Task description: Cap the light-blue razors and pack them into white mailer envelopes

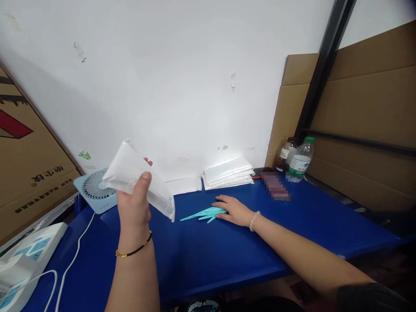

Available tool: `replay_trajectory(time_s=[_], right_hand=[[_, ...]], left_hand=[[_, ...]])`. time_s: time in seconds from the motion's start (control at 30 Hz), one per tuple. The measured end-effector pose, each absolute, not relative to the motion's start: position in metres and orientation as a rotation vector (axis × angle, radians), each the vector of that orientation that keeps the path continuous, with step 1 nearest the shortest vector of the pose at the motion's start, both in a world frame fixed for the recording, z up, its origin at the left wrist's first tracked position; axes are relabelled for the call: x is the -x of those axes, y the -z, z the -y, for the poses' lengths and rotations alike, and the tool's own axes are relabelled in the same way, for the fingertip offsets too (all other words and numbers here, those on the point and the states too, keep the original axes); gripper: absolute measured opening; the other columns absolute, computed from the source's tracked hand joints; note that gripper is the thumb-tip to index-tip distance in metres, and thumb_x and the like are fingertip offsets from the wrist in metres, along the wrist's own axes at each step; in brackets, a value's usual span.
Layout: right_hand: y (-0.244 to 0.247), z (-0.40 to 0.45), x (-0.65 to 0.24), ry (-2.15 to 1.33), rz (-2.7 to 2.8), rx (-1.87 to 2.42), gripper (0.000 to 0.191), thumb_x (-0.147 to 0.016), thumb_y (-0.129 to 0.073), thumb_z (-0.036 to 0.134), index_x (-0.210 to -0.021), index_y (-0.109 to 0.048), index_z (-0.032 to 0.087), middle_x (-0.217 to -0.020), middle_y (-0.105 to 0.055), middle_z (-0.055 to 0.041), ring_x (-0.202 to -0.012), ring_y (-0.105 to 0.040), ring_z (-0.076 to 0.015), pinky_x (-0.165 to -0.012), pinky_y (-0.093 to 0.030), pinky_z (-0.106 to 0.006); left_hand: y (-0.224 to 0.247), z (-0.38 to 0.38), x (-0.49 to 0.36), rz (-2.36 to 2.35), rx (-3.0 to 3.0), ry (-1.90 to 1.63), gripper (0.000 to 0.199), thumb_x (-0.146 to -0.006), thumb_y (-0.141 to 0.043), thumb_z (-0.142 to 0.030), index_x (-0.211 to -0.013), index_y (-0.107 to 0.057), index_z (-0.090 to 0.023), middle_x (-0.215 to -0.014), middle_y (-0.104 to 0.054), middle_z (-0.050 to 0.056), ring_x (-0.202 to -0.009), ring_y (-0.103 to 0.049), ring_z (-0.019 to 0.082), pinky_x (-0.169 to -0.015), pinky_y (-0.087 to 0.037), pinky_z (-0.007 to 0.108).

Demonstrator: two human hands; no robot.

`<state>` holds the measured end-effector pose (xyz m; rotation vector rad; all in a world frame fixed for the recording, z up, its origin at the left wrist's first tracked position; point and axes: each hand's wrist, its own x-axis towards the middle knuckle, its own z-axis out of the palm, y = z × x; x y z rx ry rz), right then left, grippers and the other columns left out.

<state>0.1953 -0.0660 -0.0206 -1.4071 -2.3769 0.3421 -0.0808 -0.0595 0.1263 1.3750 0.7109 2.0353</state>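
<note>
My left hand (138,201) is closed round a white packet (125,167), thumb on the near face, and holds it tilted above the table's left side. The packet looks slightly padded, with smooth sides. On the blue tabletop, my right hand (235,210) lies over a small bunch of teal, thin pointed strips (201,213). Their tips fan out to the left from between my thumb and fingers; the other ends are hidden under the palm. What exactly the strips are I cannot make out.
Against the wall sit a stack of white packets (229,171) and another flat white one (183,185). A blue fan (97,186) and a power strip (35,260) with cables are left. A phone (276,186), a brown bottle (285,155) and a water bottle (300,160) stand right.
</note>
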Motion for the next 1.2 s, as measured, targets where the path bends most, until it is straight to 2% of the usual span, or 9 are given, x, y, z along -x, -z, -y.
replay_trajectory(time_s=[0.13, 0.3, 0.4, 0.47, 0.53, 0.7, 0.83, 1.0, 1.2], right_hand=[[0.02, 0.071, -0.198, -0.379, 2.4, 1.371, 0.051, -0.09, -0.043, 0.052, -0.134, -0.049, 0.028, -0.145, -0.039, -0.0083, -0.136, -0.029, -0.0284, -0.11, -0.027, -0.046], [0.018, 0.068, -0.212, -0.393, 2.317, 1.282, 0.049, -0.09, -0.044, 0.052, -0.132, -0.051, 0.027, -0.138, -0.049, -0.0077, -0.13, -0.039, -0.0272, -0.109, -0.028, -0.047], [0.016, 0.057, -0.233, -0.407, 2.065, 1.289, 0.039, -0.094, -0.038, 0.043, -0.119, -0.06, 0.025, -0.12, -0.061, -0.0071, -0.114, -0.054, -0.0234, -0.101, -0.039, -0.041], [0.017, 0.05, -0.248, -0.408, 1.963, 1.313, 0.032, -0.092, -0.042, 0.039, -0.107, -0.066, 0.024, -0.11, -0.065, -0.0069, -0.105, -0.058, -0.0228, -0.095, -0.044, -0.04], [0.02, 0.045, -0.26, -0.424, 1.96, 1.331, 0.026, -0.089, -0.047, 0.035, -0.099, -0.068, 0.023, -0.104, -0.066, -0.0068, -0.099, -0.059, -0.0225, -0.091, -0.046, -0.039], [0.029, 0.042, -0.261, -0.438, 2.04, 1.372, 0.02, -0.085, -0.053, 0.03, -0.095, -0.069, 0.023, -0.098, -0.066, -0.0063, -0.094, -0.059, -0.0219, -0.086, -0.046, -0.037], [0.033, 0.041, -0.253, -0.407, 2.072, 1.368, 0.019, -0.083, -0.059, 0.033, -0.095, -0.069, 0.024, -0.1, -0.065, -0.0055, -0.097, -0.057, -0.022, -0.087, -0.044, -0.036], [0.032, 0.035, -0.252, -0.372, 2.137, 1.34, 0.015, -0.083, -0.06, 0.036, -0.083, -0.07, 0.025, -0.1, -0.066, -0.0027, -0.098, -0.056, -0.0212, -0.089, -0.04, -0.037], [0.026, 0.029, -0.273, -0.256, 2.01, 1.542, 0.015, -0.083, -0.06, 0.037, -0.082, -0.072, 0.028, -0.106, -0.064, -0.0021, -0.104, -0.055, -0.0238, -0.092, -0.035, -0.042]], left_hand=[[-0.102, 0.041, 0.084, -1.069, -1.775, -1.737, 0.062, -0.058, -0.078, -0.027, -0.116, -0.057, -0.022, -0.117, -0.061, 0.007, -0.116, -0.052, 0.027, -0.107, -0.032, 0.04], [-0.038, 0.018, 0.088, -1.549, -2.007, -0.87, 0.078, -0.041, -0.082, -0.03, -0.115, -0.06, -0.023, -0.119, -0.06, 0.014, -0.124, -0.043, 0.041, -0.11, -0.014, 0.055], [-0.022, 0.018, 0.083, -1.549, -2.218, -0.423, 0.082, -0.054, -0.074, -0.049, -0.127, -0.05, -0.022, -0.137, -0.047, 0.014, -0.13, -0.036, 0.036, -0.109, -0.02, 0.051], [-0.024, 0.021, 0.07, -1.442, -2.371, -0.373, 0.064, -0.073, -0.056, -0.054, -0.128, -0.049, -0.022, -0.136, -0.048, 0.011, -0.126, -0.043, 0.03, -0.104, -0.031, 0.042], [-0.028, 0.023, 0.05, -1.334, -2.469, -0.344, 0.042, -0.085, -0.042, -0.047, -0.116, -0.057, -0.024, -0.121, -0.059, 0.007, -0.111, -0.055, 0.023, -0.094, -0.041, 0.034], [-0.024, 0.012, 0.002, -1.322, -2.599, -0.124, 0.022, -0.075, -0.056, -0.028, -0.094, -0.065, -0.021, -0.1, -0.066, 0.006, -0.087, -0.062, 0.021, -0.071, -0.044, 0.027], [-0.013, 0.003, -0.009, -1.328, -2.472, -0.022, 0.012, -0.073, -0.054, -0.019, -0.077, -0.065, -0.02, -0.083, -0.069, 0.004, -0.075, -0.062, 0.018, -0.059, -0.04, 0.024], [-0.005, -0.001, -0.006, -1.324, -2.516, -0.254, 0.014, -0.079, -0.05, -0.02, -0.079, -0.064, -0.021, -0.086, -0.069, 0.002, -0.079, -0.062, 0.016, -0.066, -0.04, 0.024], [-0.002, -0.014, 0.005, -1.481, -2.525, -0.259, 0.013, -0.081, -0.051, -0.021, -0.079, -0.063, -0.023, -0.085, -0.069, 0.0, -0.083, -0.062, 0.018, -0.07, -0.039, 0.026]])
